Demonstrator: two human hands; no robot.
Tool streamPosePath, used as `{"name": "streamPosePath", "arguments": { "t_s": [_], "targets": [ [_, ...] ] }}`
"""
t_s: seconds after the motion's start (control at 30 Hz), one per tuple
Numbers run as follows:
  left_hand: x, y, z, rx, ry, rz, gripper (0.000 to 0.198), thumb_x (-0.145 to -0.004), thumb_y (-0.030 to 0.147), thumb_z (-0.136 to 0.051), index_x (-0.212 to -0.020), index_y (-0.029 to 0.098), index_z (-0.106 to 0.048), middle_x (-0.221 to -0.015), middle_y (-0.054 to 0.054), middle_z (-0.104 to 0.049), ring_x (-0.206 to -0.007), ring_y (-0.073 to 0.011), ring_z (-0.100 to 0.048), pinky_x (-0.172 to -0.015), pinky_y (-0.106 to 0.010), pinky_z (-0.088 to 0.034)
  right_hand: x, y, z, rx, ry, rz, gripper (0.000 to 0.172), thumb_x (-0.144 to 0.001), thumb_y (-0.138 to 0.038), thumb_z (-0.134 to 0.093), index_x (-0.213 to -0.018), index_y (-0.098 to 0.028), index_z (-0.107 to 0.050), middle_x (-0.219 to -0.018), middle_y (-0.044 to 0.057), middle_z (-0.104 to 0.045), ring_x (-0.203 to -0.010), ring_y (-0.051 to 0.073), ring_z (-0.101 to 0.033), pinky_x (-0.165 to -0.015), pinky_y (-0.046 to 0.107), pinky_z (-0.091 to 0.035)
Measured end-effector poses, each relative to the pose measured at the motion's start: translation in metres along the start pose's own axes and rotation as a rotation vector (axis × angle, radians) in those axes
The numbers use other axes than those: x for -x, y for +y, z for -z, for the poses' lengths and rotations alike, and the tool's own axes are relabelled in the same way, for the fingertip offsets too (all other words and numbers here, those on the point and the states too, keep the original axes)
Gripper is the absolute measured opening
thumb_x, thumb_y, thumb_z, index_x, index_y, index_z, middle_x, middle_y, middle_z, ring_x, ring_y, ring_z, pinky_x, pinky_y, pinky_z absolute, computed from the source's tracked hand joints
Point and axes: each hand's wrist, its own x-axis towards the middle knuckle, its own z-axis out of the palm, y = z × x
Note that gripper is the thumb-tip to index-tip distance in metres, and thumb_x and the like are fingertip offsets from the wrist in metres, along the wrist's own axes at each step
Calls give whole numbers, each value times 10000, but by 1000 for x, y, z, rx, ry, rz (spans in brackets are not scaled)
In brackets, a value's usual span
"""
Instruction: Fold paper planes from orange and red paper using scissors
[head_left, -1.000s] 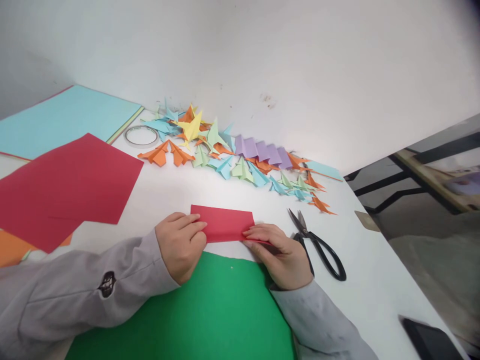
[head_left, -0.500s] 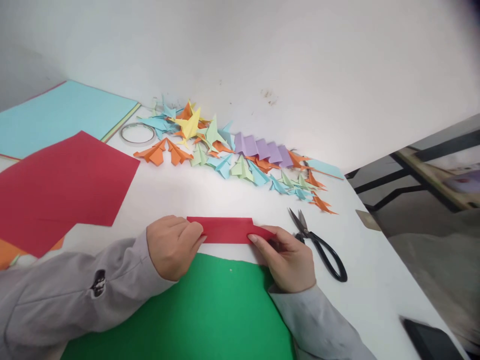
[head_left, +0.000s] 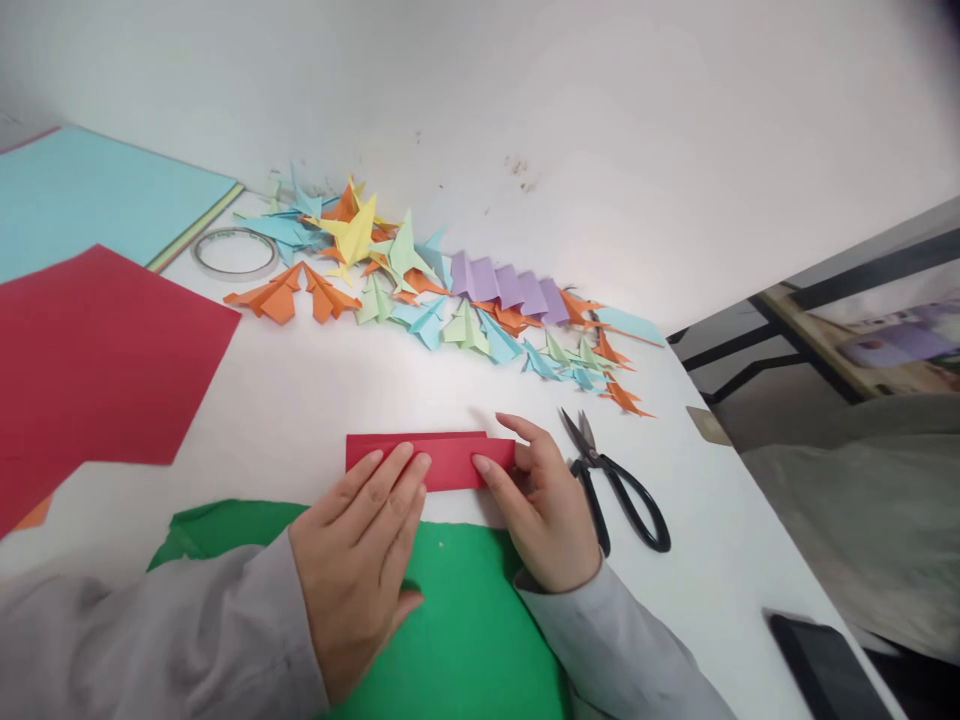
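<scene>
A folded strip of red paper lies on the white table just beyond a green sheet. My left hand rests flat with its fingers stretched out over the strip's left and middle part. At the strip's right end, my right hand pinches the red paper, thumb on top and index finger raised; its other fingers are partly hidden. Beside my right hand lie black-handled scissors, blades partly apart and pointing away from me.
Folded paper figures and a purple pleated paper line the wall. A tape roll, large red paper and light blue sheets lie at left. A black phone lies near the right edge.
My left hand has gone from gripping the strip's left end to lying flat on it. The right index finger has lifted. The view has shifted slightly.
</scene>
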Motion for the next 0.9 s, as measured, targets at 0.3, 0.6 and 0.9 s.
{"name": "streamPosePath", "arguments": {
  "t_s": [0.3, 0.6, 0.9],
  "targets": [
    [7, 1, 0, 59, -68, 55, 591, -823, 366, -462, -1316, 42, -429, -1425, -168, -392, -1351, -314, -270, -1090, -442, -267, 11, -8, -2, 90, 101, 45, 339, -893, -278, -438, -1200, -136, -434, -630, -13, -554, -499, 127, -522, -466, 241, -425],
    [8, -1, -6, 110, -68, 102, 659, -799, 396, -468, -1359, 65, -367, -1426, -163, -391, -1321, -336, -318, -1076, -455, -283, 14, -7, -5, 232, 297, -18, 426, -807, -328, -579, -1181, -168, -452, -616, -34, -592, -498, 133, -545, -498, 256, -471],
    [6, -3, -5, 88, -73, 64, 660, -803, 437, -460, -1323, 34, -405, -1426, -196, -378, -1338, -341, -288, -1080, -469, -247, 15, -2, 1, 239, 197, -13, 231, -828, -360, -568, -975, -181, -570, -644, -14, -614, -427, 84, -503, -412, 201, -424]
  ]
}}
